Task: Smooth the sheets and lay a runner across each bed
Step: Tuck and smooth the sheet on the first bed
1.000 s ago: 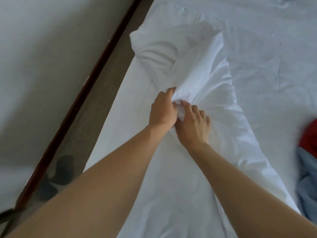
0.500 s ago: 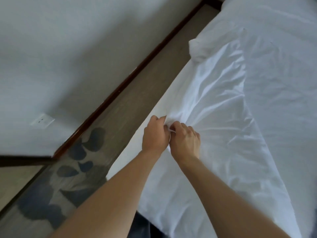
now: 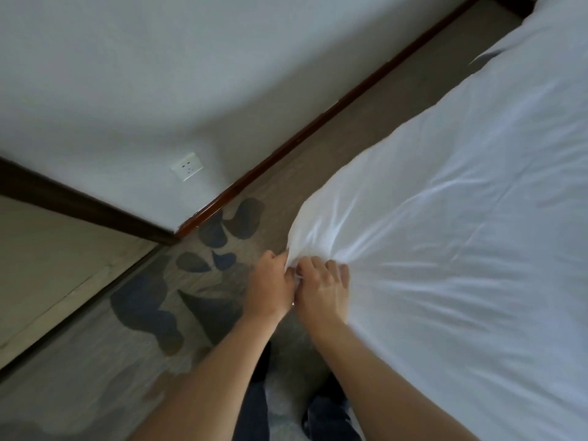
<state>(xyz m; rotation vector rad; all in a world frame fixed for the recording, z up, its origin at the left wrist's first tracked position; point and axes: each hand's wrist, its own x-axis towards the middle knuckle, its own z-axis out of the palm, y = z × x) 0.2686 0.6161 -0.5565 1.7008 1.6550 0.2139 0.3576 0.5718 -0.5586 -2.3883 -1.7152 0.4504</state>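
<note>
- The bed (image 3: 477, 361) lay to the right of both hands and ran away beyond them, its near edge hanging over the carpet (image 3: 95, 377).
- The white sheet (image 3: 445, 218) covered the bed; creases fanned out from the hands across it, up and to the right. No runner was in sight.
- The wall (image 3: 159, 74) stood well off to the left of the hands, with a dark skirting board (image 3: 318, 132) and a socket (image 3: 187, 167) low on it.
- The left hand (image 3: 270, 289) was curled tight, pinching a bunch of the sheet at its corner, just above its knuckles.
- The right hand (image 3: 323, 289) touched the left one, fingers curled into the same bunch of sheet.
- To my eye the pull wanted to be steady and low, drawn toward the person and outward along the creases, so that they flattened rather than gathered. I would have spread the hands apart along the hem, since one bunched grip seemed to draw the cloth into a fan.
</note>
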